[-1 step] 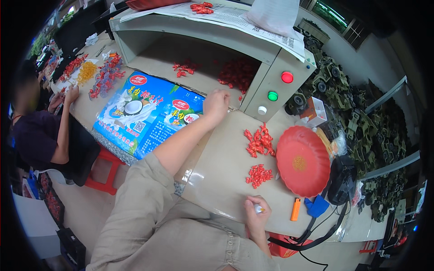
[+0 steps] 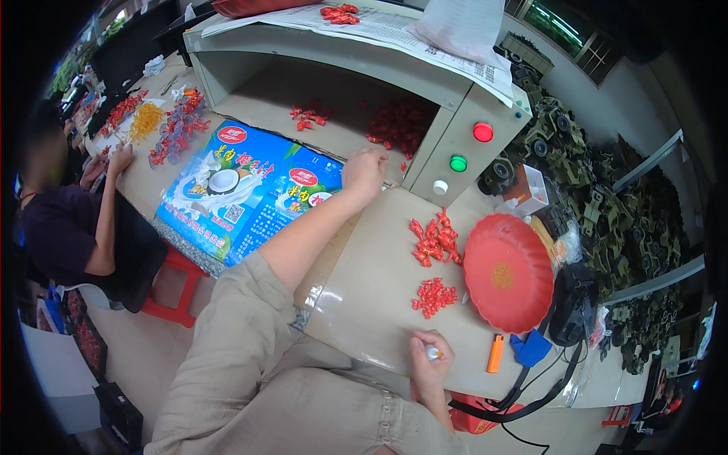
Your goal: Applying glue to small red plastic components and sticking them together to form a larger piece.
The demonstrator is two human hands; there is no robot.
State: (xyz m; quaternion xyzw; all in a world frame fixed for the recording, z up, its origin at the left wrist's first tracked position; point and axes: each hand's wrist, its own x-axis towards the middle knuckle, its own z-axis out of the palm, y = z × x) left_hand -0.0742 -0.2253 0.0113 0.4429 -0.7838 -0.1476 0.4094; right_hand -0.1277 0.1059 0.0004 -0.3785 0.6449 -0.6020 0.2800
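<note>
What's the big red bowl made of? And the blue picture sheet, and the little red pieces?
The red bowl looks like plastic, smooth with a thin wavy rim. The blue picture sheet seems printed cardboard or paper, flat with crisp pictures. The little red pieces shine in spots, so perhaps glossy plastic; they're too small to be sure.

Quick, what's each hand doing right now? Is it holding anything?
Left hand: fingers curled beside the opening of a grey, box-shaped metal cabinet; whether it holds anything cannot be told.
Right hand: closed around a small white tube-like object.
</note>
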